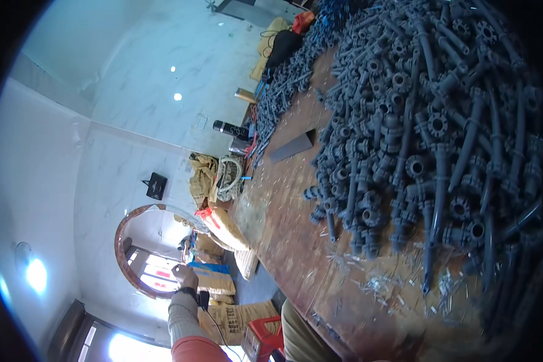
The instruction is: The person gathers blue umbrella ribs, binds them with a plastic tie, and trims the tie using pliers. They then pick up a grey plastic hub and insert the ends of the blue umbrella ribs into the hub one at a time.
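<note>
My left hand (186, 277) is raised on the left, with a dark band on its wrist (188, 292) and a rust-coloured sleeve behind it. The fingers look curled closed; anything in them is too small to make out. Beyond the hand is a round wall opening or mirror with a brown rim (122, 241). My right hand is not in view. To the right, a large heap of grey plastic pipe fittings (398, 120) covers much of the wooden table (283, 223). Clear plastic scraps (386, 286) lie at the heap's near edge.
A flat dark strip (292, 146) lies on the table. Along the wall side are a black bottle (230, 129), sacks (226, 226) and a woven bag (229, 178). A red stool (264, 335) stands beside my knee (301, 338). A thin cable (220, 332) hangs by my forearm.
</note>
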Demonstrator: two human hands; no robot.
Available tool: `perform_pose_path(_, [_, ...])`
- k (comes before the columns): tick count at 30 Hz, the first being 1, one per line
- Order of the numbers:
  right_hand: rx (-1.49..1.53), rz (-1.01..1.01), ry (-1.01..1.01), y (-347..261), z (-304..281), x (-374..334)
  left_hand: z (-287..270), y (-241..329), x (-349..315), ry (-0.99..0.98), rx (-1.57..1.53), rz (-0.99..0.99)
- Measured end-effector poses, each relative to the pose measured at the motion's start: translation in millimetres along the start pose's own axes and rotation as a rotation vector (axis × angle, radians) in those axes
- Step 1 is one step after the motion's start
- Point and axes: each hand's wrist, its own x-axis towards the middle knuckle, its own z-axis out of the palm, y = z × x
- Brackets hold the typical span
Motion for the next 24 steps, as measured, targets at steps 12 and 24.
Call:
perform_pose_path(12, [0.113, 0.187, 0.072, 50, -20, -117, -113, -94, -6, -0.059, -0.396, -0.353])
perform_pose_path(24, [0.07, 0.279, 0.029, -5, -149, -179, -173, -161, -35, 0.042, 0.07, -0.33])
